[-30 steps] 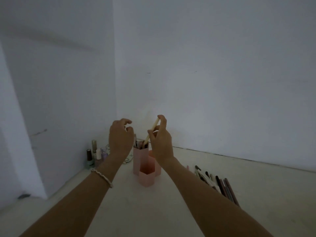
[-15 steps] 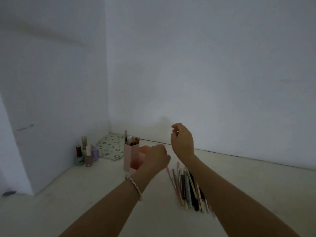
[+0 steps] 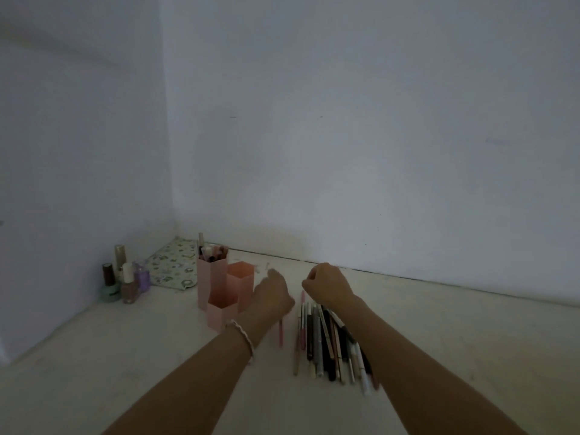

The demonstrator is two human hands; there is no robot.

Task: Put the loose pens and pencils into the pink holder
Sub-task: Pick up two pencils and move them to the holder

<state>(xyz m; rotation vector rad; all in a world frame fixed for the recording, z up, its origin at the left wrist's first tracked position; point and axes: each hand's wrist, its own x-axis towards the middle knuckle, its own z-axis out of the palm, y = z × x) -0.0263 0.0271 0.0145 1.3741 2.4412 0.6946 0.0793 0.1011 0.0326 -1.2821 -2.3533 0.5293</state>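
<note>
Head view: your left hand (image 3: 272,293) grips a pink pen (image 3: 281,332); right hand (image 3: 329,285) curled, grip unclear. Loose pens (image 3: 329,340) lie mid-floor, pink holder (image 3: 221,293) just left. Risk: your forearm clips and tips it.

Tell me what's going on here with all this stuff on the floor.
A person is sorting pens and pencils into a pink holder. Its tallest compartment already holds several. A pile of loose pens and pencils lies to its right, and one pink pen lies apart beside the pile. The left hand and right hand are both over the far end of the pile, neither visibly holding anything. Nail polish bottles stand by the wall.
</note>
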